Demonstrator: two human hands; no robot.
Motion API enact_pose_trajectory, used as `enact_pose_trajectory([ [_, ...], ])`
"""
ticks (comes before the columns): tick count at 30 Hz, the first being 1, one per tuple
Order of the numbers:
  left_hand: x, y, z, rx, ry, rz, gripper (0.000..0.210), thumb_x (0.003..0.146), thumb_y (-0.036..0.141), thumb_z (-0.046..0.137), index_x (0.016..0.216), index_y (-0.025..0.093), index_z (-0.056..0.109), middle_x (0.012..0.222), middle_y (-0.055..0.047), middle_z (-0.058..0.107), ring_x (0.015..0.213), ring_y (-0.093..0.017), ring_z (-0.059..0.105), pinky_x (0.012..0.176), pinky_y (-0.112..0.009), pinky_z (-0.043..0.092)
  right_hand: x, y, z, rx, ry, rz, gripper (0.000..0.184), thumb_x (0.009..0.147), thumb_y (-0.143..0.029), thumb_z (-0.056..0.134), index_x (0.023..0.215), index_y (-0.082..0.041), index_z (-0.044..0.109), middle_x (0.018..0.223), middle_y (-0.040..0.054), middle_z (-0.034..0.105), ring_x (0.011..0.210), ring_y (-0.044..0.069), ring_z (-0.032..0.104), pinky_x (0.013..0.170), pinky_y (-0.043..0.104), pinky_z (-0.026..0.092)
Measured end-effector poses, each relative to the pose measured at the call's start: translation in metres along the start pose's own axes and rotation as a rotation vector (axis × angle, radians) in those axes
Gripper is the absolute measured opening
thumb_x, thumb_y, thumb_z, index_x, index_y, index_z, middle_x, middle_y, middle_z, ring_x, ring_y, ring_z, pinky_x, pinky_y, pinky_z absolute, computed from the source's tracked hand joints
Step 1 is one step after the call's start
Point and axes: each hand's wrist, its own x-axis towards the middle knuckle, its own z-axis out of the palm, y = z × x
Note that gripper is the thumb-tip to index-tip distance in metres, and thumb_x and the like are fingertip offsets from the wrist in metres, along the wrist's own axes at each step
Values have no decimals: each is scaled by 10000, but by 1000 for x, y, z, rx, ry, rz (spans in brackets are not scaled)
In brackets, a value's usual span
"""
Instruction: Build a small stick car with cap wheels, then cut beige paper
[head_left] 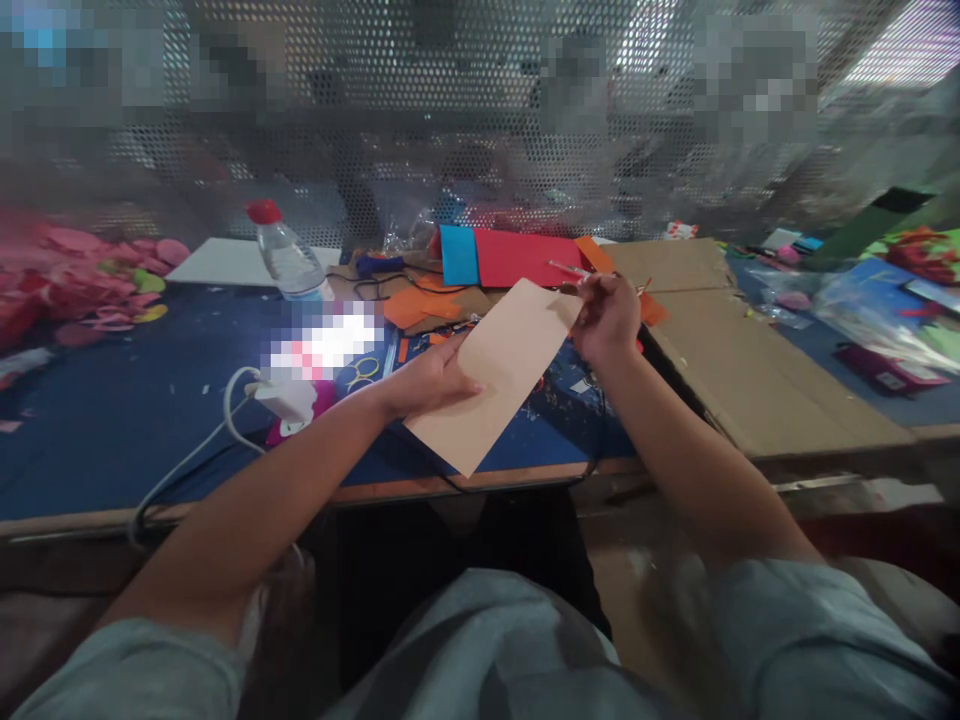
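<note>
A beige rectangular sheet (517,355), of paper or thin foam, is held at a slant above the table's front half. My left hand (435,380) grips its left edge, thumb on top and fingers underneath. At the sheet's upper right corner, my right hand (609,318) is closed around a slim pen-like tool (568,269), whose thin end points left over the far edge. The exact kind of tool is too blurred to tell. Whether the right fingers also touch the sheet is unclear.
Behind the sheet lie red (529,258) and blue sheets (459,256) and orange scraps (420,302). A water bottle (289,255), a white plug with a cable (285,400) and pink pieces (82,270) are leftward. Cardboard (780,370) covers the right; a perforated metal screen (465,130) stands behind.
</note>
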Motion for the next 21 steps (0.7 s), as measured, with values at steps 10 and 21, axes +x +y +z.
enact_pose_trajectory([
  [10,13,-12,1,-102,298,177,718,758,233,859,1390,219,518,1341,-122,722,1206,-357,704,1047,-573,561,-22,16,8,-321,-258,-16,211,761,-354,800,883,-250,664,706,-63,590,457,74,510,395,223,302],
  [21,25,-22,-5,-180,499,383,742,739,248,888,1387,260,525,1344,-96,718,1288,-360,673,1148,-589,496,-67,9,31,-976,-835,-390,286,969,-435,703,1169,-230,712,1033,59,690,827,186,640,731,355,523],
])
